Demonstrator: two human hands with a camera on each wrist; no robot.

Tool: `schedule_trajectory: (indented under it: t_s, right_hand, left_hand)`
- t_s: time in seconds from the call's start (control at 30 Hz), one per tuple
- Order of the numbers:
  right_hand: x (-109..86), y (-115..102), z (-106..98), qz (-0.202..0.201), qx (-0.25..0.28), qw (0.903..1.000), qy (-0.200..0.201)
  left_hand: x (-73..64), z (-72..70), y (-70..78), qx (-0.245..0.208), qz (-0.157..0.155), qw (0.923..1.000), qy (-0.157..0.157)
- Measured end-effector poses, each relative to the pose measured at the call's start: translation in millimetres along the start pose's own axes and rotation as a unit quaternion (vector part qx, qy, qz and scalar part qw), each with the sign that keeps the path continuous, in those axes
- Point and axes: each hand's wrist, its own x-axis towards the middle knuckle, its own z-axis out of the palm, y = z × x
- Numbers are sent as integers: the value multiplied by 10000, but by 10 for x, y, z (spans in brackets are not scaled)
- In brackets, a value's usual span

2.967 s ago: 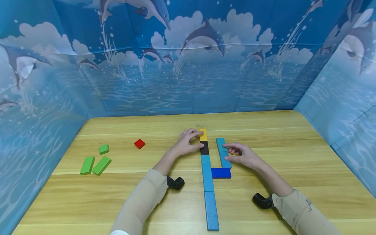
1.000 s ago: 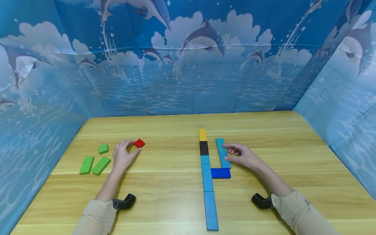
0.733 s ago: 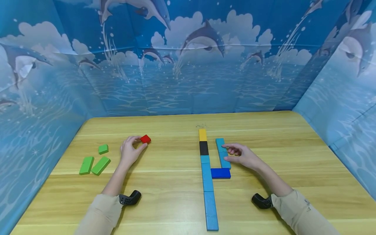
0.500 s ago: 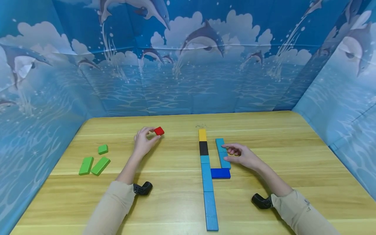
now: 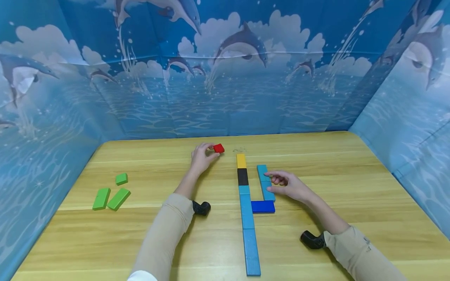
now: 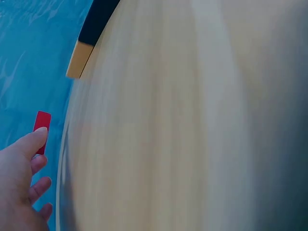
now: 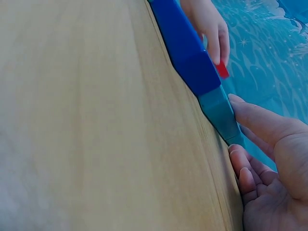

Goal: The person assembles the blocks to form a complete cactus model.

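Between thumb and fingertips my left hand pinches a small red block, up and left of the yellow block. That yellow block heads a straight line: a black block adjoins it, then light blue blocks run toward me. A dark blue block juts right from the line. Two light blue blocks extend away from its right end, parallel to the line. My right hand rests at their right side. In the right wrist view its thumb lies right at a light blue block.
Three loose green blocks lie on the left of the wooden table. A blue dolphin-print cloth surrounds the back and sides. A black camera mount sits on my left wrist, another on my right.
My left hand left the yellow and black blocks, took hold of the red block at the left, and carried it right and away from me. My right hand stayed put.
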Motion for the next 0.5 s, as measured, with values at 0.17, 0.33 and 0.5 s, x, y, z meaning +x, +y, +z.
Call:
schedule_trajectory:
  t_s: [0.17, 0.33, 0.5]
  right_hand:
    - [3, 4, -4, 3, -40, 10000, -8]
    - [7, -1, -9, -35, -46, 10000, -18]
    - [7, 6, -7, -18, -66, 10000, -6]
  left_hand:
    - [89, 162, 85, 91, -27, 9999, -122]
    - [139, 279, 161, 139, -30, 9996, -261]
    - [172, 383, 200, 398, 9, 9986, -352]
